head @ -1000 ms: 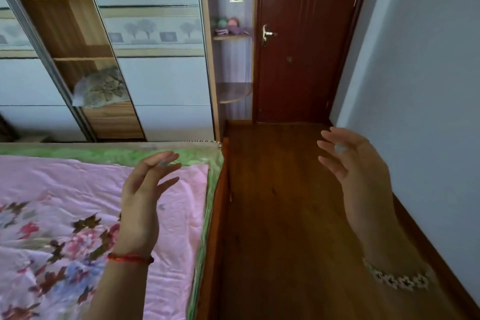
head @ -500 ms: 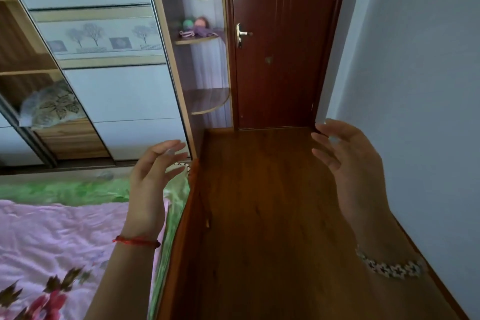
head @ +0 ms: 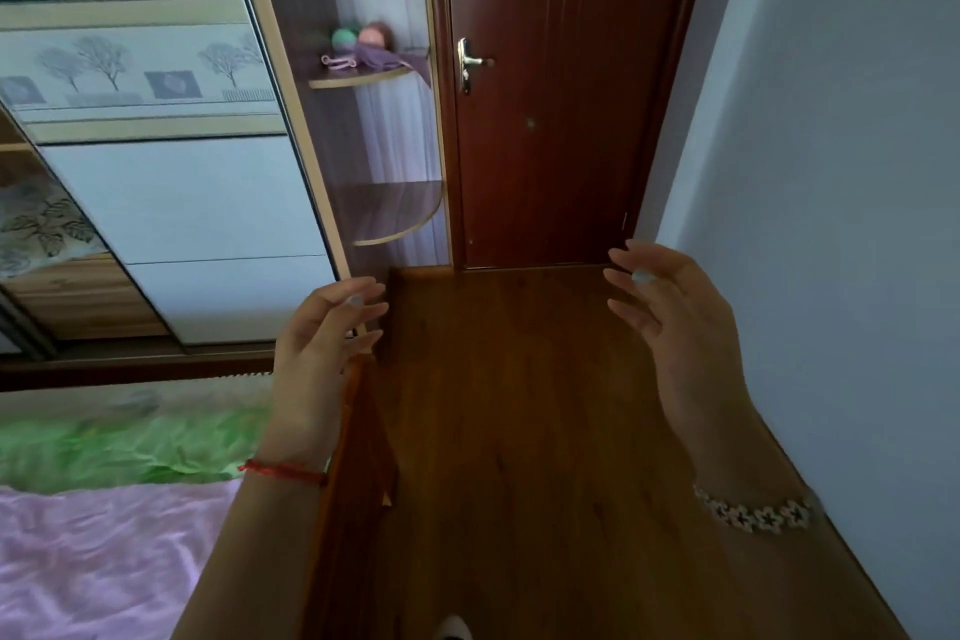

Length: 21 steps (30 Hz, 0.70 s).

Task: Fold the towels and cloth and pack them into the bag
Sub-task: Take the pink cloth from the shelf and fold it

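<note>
Where the towels, cloth or bag lie we cannot tell. Our left hand and right hand are raised apart, palms facing, fingers loosely spread toward the brown door, holding nothing. Wooden floor lies below, the pink-covered bed at left, the wardrobe beyond it.

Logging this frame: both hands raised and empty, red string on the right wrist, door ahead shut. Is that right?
No: the head view shows the red string on the left wrist. The left hand and right hand are raised and empty, and the door is shut.
</note>
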Available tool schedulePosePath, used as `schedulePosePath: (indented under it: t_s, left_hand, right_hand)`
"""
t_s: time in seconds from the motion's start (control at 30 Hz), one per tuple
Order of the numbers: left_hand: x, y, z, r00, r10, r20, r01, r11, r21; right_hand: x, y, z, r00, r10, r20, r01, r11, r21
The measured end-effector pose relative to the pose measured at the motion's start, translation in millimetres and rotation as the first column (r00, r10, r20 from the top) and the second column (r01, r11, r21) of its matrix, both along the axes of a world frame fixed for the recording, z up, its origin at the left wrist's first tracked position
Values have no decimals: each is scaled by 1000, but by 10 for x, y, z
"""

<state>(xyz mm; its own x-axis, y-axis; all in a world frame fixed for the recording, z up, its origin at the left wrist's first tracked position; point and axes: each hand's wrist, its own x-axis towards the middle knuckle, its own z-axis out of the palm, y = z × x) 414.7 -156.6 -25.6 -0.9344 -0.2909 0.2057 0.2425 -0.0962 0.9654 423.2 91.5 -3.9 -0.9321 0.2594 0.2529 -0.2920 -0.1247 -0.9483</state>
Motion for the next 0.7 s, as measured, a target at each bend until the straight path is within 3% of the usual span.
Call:
schedulePosePath:
  t_s: [0.37,0.7]
  left_hand:
    - [-2177,-96,-54,994,-75,77,77,997,-15]
    - [-3471,-49,-139,985,-115,129,120,992,-28]
  right_hand:
    - [-1993,-186,-86,997,-54,52,54,999,0]
    - [-3344,-166,-149,994,-66,89,68,998,-16]
